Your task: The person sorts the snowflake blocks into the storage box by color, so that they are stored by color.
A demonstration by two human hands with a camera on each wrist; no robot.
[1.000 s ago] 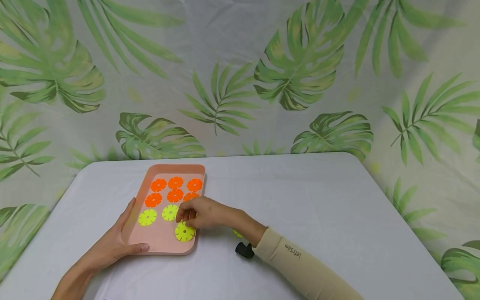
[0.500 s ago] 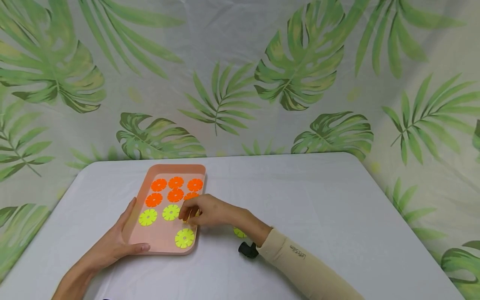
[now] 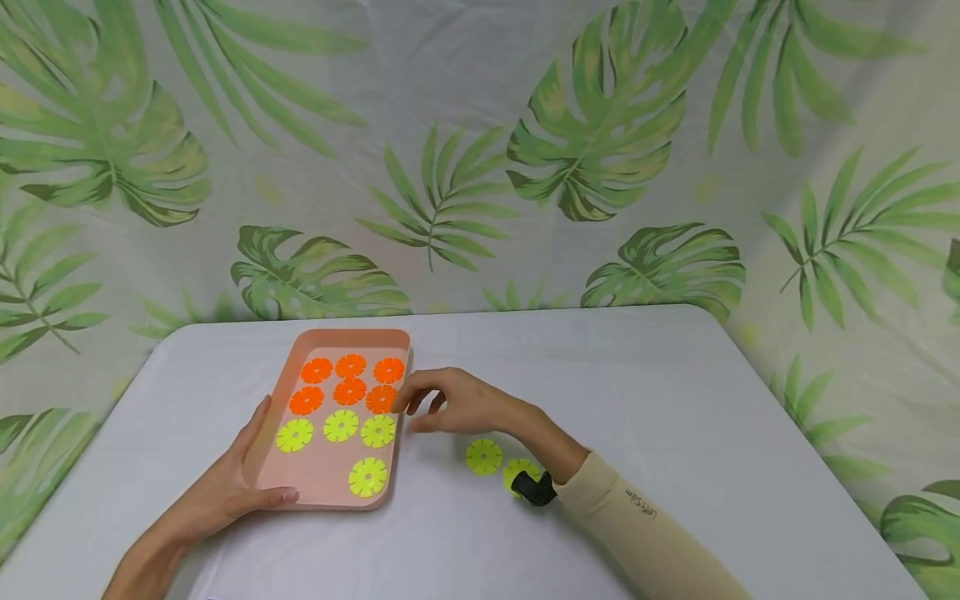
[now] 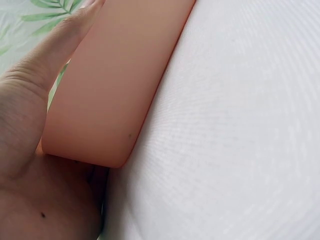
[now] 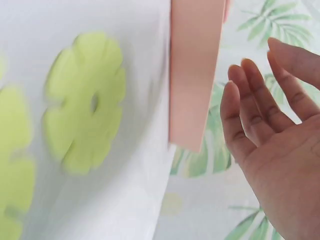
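My left hand [image 3: 225, 492] holds the pink tray [image 3: 356, 337] at its near left corner, thumb over the near rim and fingers along the left side. In the left wrist view, the tray's outer wall [image 4: 120, 75] sits against this hand. Several orange notched discs [image 3: 350, 392] lie at the tray's far end. Nearer lie several yellow-green notched discs, one of them a disc [image 3: 377, 432] by the right wall. Above the tray's right rim hovers my right hand [image 3: 461, 402], fingers loosely bent and nothing between them; the right wrist view shows its bare palm [image 5: 290, 150].
Two yellow-green discs lie on the white table [image 3: 637, 400] right of the tray: one whole disc [image 3: 483, 457] and another disc [image 3: 516, 472] partly behind the black wrist camera [image 3: 534, 489]. A leaf-patterned cloth [image 3: 465, 100] hangs behind the table's far edge.
My right hand has let go of a yellow-green disc by the tray's right wall and moved up and right to the rim. The left hand and tray have stayed put.
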